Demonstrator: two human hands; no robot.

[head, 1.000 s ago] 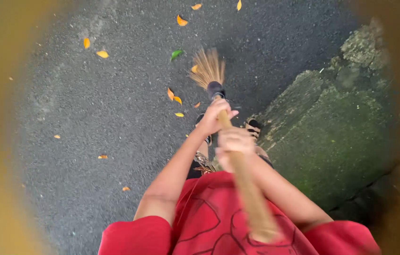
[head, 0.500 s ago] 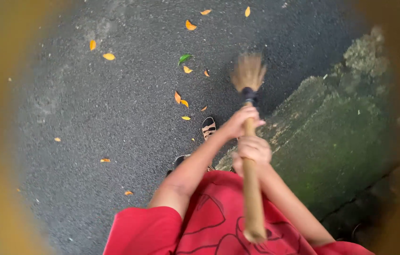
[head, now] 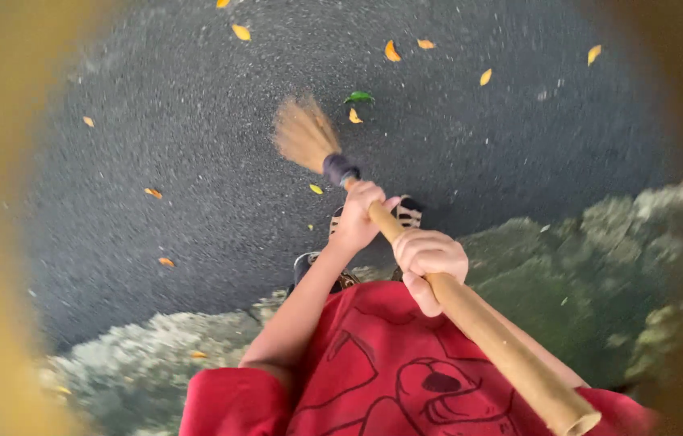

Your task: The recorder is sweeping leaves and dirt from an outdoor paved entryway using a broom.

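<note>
Both my hands grip a broom with a long bamboo handle (head: 487, 331). My left hand (head: 360, 214) holds the handle low down, close to the dark collar above the straw bristles (head: 303, 133). My right hand (head: 429, 258) holds it a little higher up. The bristles are blurred and lie on dark asphalt (head: 196, 161) at the upper left of my hands. Orange leaves (head: 391, 51) and one green leaf (head: 358, 97) are scattered on the asphalt just beyond the bristles. I wear a red shirt (head: 374, 371).
A mossy, grey-green stone edge (head: 584, 266) runs across the lower right and continues at the lower left (head: 140, 355). My sandalled feet (head: 408, 212) stand on the asphalt by that edge. A yellowish blur rims the view.
The broom head has swung from the right over to the left across the asphalt. My view has turned, so the mossy edge now lies lower and the handle's end points to the lower right.
</note>
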